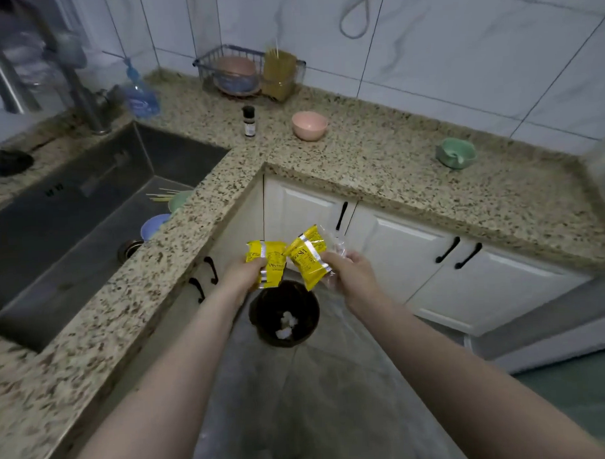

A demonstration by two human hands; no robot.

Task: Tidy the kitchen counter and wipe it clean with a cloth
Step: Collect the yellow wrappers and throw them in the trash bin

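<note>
Yellow packets (266,263) (307,260) held in each hand's (244,274) (352,279) closed grip above dark bin (263,311) holding white scraps (287,326).

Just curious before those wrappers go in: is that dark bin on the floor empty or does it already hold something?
Not empty. The dark bin has crumpled white scraps lying at its bottom; most of the inside is still dark and unfilled.

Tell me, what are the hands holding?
The left hand grips a yellow packet at its lower edge. The right hand grips another yellow packet and a clear wrapper.
</note>
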